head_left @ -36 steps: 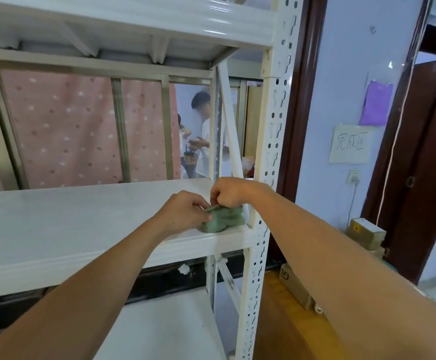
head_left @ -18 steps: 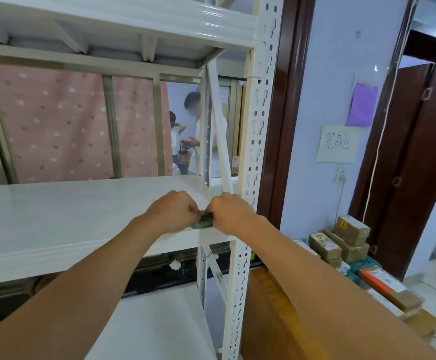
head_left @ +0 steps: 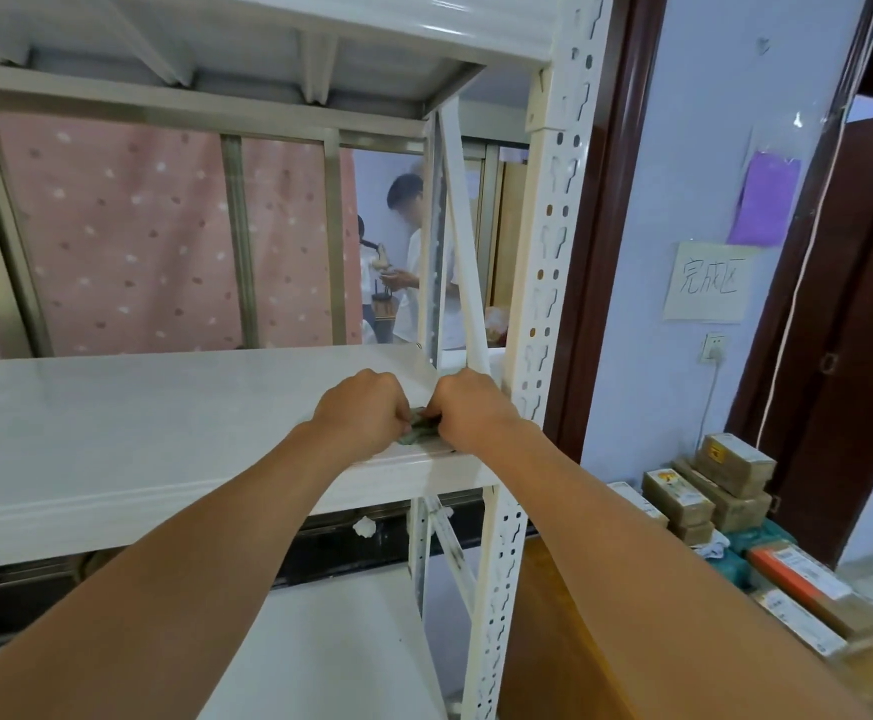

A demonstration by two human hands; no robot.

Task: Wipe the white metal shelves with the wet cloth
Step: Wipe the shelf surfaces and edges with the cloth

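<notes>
The green cloth [head_left: 421, 431] was bunched up small on the middle shelf [head_left: 138, 423], near its front edge and close to the right corner, just beside the perforated post [head_left: 548, 252]. It was held between the two hands, which were set knuckle to knuckle over it. The left hand [head_left: 361, 407] was curled round the cloth's left side, and the right hand [head_left: 468, 410] was curled round its right side; the fingertips were hidden under the fists, so only a small crumpled part of the cloth could be seen in the gap. Both forearms were stretched forward from the lower edge of the view.

The top shelf [head_left: 268, 23] was seen from below, with its ribs showing, and a lower shelf [head_left: 330, 641] was seen beneath the arms. A slanted white brace [head_left: 463, 252] was fixed behind the post. A pink dotted curtain [head_left: 128, 236] was hung behind the rack, and two people [head_left: 408, 252] were seen standing past its right edge. On the wall at the right, a purple sheet [head_left: 764, 200] was stuck above a handwritten note [head_left: 710, 283], with a socket [head_left: 714, 348] below. Cardboard boxes [head_left: 684, 498] were stacked on the floor beside a dark brown door [head_left: 865, 356].
</notes>
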